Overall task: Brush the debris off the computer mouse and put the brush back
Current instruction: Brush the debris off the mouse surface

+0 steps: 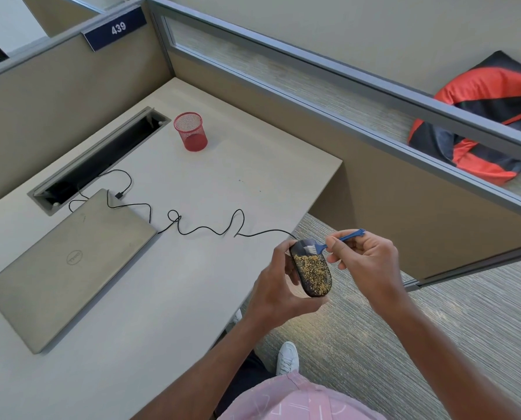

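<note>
Pink patterned fabric fills the near bottom edge, with a white shoe on the carpet just beyond it. Both forearms reach forward past the near right corner of the surface. In the left hand, fingers curl around a dark computer mouse, held off the surface edge, its top speckled with yellowish debris. Thumb and fingertips of the right hand pinch a small blue brush, whose white bristles touch the far end of the mouse. A black cable snakes left from the mouse to a closed grey laptop. Farther back stands a red mesh cup, well apart from the mouse.
</note>
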Tool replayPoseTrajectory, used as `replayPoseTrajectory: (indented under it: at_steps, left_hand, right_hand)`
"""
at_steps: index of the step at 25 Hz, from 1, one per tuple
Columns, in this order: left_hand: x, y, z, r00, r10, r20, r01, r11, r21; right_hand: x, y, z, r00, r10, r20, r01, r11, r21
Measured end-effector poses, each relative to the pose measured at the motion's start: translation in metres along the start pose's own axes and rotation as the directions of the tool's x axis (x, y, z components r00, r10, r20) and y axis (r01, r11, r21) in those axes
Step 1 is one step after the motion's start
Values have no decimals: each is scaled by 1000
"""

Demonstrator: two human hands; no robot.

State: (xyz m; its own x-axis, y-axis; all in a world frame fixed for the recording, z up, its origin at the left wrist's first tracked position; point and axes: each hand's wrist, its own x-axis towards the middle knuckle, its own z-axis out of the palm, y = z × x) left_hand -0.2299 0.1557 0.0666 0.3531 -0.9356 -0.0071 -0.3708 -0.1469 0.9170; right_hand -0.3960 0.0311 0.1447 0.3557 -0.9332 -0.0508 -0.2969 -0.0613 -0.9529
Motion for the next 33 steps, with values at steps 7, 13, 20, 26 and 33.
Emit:
replayPoseTrajectory:
  at_steps: [7,13,20,26,33]
  left_hand:
    - [-1,-2,-1,1000,-21,5,21,1000,13]
    - [-3,-1,-2,1000,-22,16,22,1000,-4]
    - [-6,-3,-2,1000,-29,2,29,1000,1]
    - [-7,-4,-1,1000,-4,-4,4,1000,19]
    - [-10,-3,-3,999,-41,19,40,998,40]
  right_hand:
    - [-1,-4,-3,1000,2,-10,-2,999,50]
    - [-2,-5,5,1000,5,-24,-4,999,35]
    - [-15,-5,1,999,-13,-30,13,1000,-28]
    - [-9,-17,10,966,-259,11,258,957,-130]
    - [-14,-9,5,795,-515,321,607,663,-438]
